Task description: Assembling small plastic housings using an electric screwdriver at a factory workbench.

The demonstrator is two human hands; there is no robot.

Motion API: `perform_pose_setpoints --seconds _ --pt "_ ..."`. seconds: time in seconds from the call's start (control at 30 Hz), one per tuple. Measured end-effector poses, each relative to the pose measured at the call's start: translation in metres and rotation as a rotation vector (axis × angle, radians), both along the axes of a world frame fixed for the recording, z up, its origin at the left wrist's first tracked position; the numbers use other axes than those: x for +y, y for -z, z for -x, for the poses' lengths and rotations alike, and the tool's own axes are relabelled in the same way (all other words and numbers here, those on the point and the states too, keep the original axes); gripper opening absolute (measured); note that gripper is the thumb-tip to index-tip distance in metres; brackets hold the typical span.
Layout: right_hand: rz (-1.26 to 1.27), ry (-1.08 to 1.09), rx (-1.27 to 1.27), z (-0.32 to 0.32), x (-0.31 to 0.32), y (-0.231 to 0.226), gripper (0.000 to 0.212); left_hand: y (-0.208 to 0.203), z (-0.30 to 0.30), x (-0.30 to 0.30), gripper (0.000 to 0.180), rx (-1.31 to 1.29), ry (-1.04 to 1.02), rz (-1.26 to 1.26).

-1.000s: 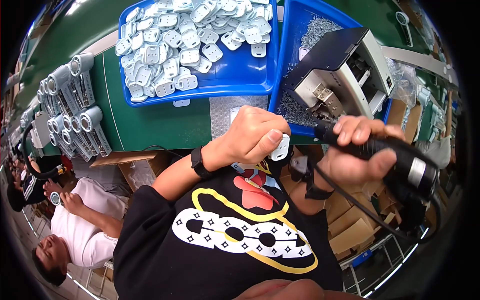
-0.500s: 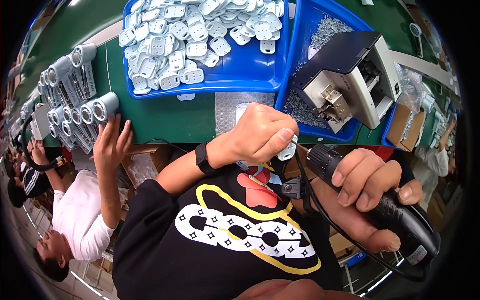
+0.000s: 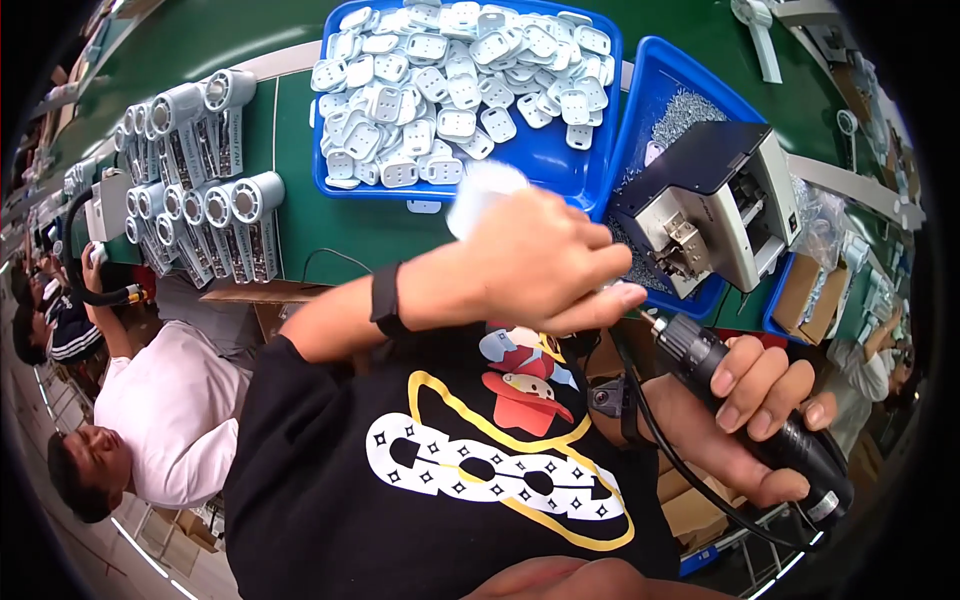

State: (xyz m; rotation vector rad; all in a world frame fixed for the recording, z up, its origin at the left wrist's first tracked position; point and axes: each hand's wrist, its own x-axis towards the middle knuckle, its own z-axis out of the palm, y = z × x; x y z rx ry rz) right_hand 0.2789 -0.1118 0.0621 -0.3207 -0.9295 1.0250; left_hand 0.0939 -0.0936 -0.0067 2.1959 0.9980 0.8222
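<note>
My left hand (image 3: 545, 262), with a dark band on its wrist, is closed around a pale part with a round end (image 3: 485, 195). That end is blurred and sticks out beyond the knuckles; the hand hides the rest. Its thumb and fingertips come close to the silver tip of a black electric screwdriver (image 3: 695, 345). Whether a screw sits on that tip, I cannot tell. My right hand (image 3: 765, 395) is wrapped around the screwdriver's body, which slants up to the left. A black cable runs from its rear end.
A blue tray (image 3: 555, 170) holds many pale flat plates. Beside it, another blue tray (image 3: 640, 75) with screws carries a black-and-silver machine (image 3: 700, 200). Rows of pale round-headed devices (image 3: 215, 200) stand at left, near a co-worker in white (image 3: 175, 410). An open cardboard box (image 3: 815, 290) is at right.
The view has shifted. My left hand has turned and moved nearer the screwdriver tip, baring the part's round end. The co-worker's hand has left the rows of devices.
</note>
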Motion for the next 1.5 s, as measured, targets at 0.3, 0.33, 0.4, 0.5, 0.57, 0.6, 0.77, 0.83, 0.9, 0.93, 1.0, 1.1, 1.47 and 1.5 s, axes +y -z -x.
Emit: perform_pose_setpoints --seconds 0.3,0.33,0.4,0.5,0.57,0.6,0.77,0.83,0.9,0.93,1.0,1.1,1.47,1.5 --pt "0.448 0.072 -1.566 0.107 0.06 0.068 0.061 0.07 0.183 0.27 0.039 0.755 -0.319 -0.363" --pt "0.457 0.094 -1.572 0.113 0.066 0.088 0.061 0.081 0.181 0.273 0.039 0.74 -0.307 -0.374" --pt "0.31 0.077 -1.755 0.127 0.075 0.115 0.06 0.079 0.19 0.267 0.036 0.593 -0.401 -0.729" --pt "0.246 0.112 -1.784 0.132 0.075 0.13 0.059 0.041 0.193 0.221 0.039 0.397 -0.578 -0.719" --pt "0.217 0.136 -1.788 0.135 0.082 0.128 0.059 -0.014 0.198 0.159 0.049 0.13 -0.641 -0.228" --pt "0.3 0.138 -1.771 0.129 0.082 0.115 0.057 -0.038 0.199 0.118 0.054 -0.013 -0.564 0.09" --pt "0.523 -0.03 -1.291 0.101 0.068 0.08 0.057 -0.005 0.175 -0.097 0.04 -0.061 -1.435 0.001" --pt "0.596 -0.141 -1.113 0.092 0.052 0.069 0.059 0.044 0.171 -0.153 0.049 0.727 -1.58 -0.098" --pt "0.638 -0.221 -0.909 0.087 0.039 0.063 0.062 0.08 0.174 -0.193 0.054 0.84 -1.518 -0.096" --pt "0.665 -0.246 -0.808 0.084 0.033 0.062 0.064 0.086 0.176 -0.203 0.058 0.928 -1.431 -0.093" --pt "0.691 -0.288 -0.783 0.083 0.023 0.06 0.065 0.075 0.183 -0.206 0.058 0.72 -1.401 -0.146" --pt "0.732 -0.358 -0.746 0.076 0.009 0.059 0.066 0.049 0.18 -0.191 0.057 0.284 -1.315 -0.234" --pt "0.9 -0.363 -0.601 0.029 -0.047 0.036 0.076 0.033 0.025 -0.063 0.089 -0.801 -0.095 0.157" --pt "0.917 -0.325 -0.607 0.023 -0.047 0.04 0.076 0.036 0.017 -0.054 0.083 -0.717 -0.014 0.163"
